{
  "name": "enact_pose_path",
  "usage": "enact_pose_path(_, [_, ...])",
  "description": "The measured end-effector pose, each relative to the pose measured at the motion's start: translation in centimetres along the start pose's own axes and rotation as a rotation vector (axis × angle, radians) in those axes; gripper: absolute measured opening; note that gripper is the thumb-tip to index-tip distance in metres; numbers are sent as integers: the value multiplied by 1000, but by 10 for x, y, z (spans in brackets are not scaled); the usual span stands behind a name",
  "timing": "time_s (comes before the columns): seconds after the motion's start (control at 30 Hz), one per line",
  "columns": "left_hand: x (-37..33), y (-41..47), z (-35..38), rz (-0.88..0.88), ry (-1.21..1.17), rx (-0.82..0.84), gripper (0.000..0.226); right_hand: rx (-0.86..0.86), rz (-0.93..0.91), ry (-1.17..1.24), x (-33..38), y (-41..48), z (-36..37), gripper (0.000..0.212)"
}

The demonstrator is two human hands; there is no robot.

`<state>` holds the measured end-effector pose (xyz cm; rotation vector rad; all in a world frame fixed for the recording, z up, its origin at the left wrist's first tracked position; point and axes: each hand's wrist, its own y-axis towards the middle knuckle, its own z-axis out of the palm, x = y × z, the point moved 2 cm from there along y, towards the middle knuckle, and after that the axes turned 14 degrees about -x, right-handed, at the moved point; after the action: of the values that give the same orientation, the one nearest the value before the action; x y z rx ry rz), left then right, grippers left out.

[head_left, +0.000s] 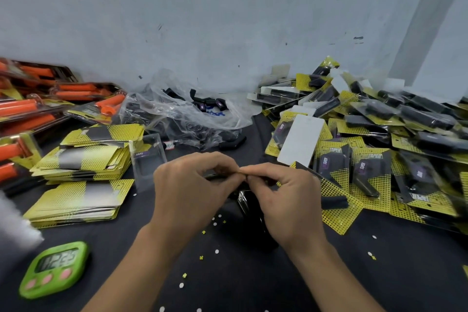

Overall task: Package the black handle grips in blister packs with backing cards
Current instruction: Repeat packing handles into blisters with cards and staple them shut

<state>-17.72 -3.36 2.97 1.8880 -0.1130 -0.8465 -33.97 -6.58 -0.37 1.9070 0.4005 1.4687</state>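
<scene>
My left hand (195, 185) and my right hand (286, 200) meet in front of the plastic bag (192, 111); each pinches the top edge of one blister pack (247, 206) between thumb and forefinger, with the other fingers loosely curled. I judge I hold it edge-up like this to press the clear shell shut over its card, though my fingers hide what is inside. The bag lies open toward me so the loose black handle grips (210, 104) are within reach; I cannot count them through the plastic, but one more grip (233, 142) lies just in front of the bag. Left of the bag are two stacks of backing cards (83, 157), with one empty clear blister (148, 157) beside them, probably set close for the next pack; further left lie orange-grip packs (33, 109), at least five. Right of the bag the finished packs (379, 134) are heaped, too many to count. One green timer (54, 270) sits on the tabletop (253, 273), front-left of the bag.
</scene>
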Motion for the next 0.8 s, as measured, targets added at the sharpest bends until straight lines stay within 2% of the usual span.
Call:
enact_pose_path(0.13, [1, -4, 1, 257, 119, -98, 5, -42, 177, 68, -4, -4, 5, 20])
enact_pose_path(0.23, [1, -12, 3, 421, 184, -184, 11, -55, 240, 69, -6, -5, 8, 21])
enact_pose_path(0.43, [-6, -18, 4, 585, 264, -284, 23, -70, 295, 89, -6, -7, 9, 22])
enact_pose_path(0.63, [-11, -19, 3, 586, 302, -322, 25, -82, 342, 140, -3, -9, 12, 12])
enact_pose_path(0.8, [-11, -12, 12, 384, 385, -110, 19, -88, 293, 135, -2, -10, 9, 14])
